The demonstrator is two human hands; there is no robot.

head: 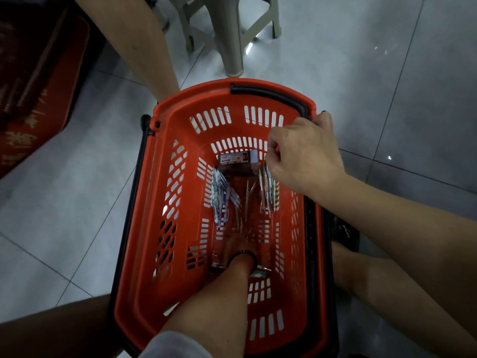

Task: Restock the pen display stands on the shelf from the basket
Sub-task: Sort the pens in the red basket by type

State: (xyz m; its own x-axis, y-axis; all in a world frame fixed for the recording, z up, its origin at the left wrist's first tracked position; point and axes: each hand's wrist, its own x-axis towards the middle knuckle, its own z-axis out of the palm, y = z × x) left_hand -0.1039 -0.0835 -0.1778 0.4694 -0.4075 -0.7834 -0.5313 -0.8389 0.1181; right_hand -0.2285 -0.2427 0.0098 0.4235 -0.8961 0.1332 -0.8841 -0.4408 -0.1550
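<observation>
In the bottom of the red basket (144, 254), three lots of stock, long axes all running near to far: purple-and-white pens (219, 200) by the left wall, clear-wrapped pens (246, 200) down the middle, right-hand pens (268, 189) by the right wall. Crosswise at the far end, a dark box (236, 161).

Left hand (238, 245) deepest and nearest the stock, down on the basket floor at the near end of the clear-wrapped pens, with their length leading straight on from the fingers toward the far wall. Fingers buried under glinting wrap; no telling whether spread or gripping.

Right hand (304, 156) higher, at the far right rim, fingers curled, tips drawn together just over the far end of the right-hand pens, perhaps pinching them, contact blurred in the dim light. Little finger out against the rim.

Shelf and display stands out of view. Beyond the basket, grey stool (232, 34) on tiled floor (387, 73); red carton (33, 86) cut off at left.
</observation>
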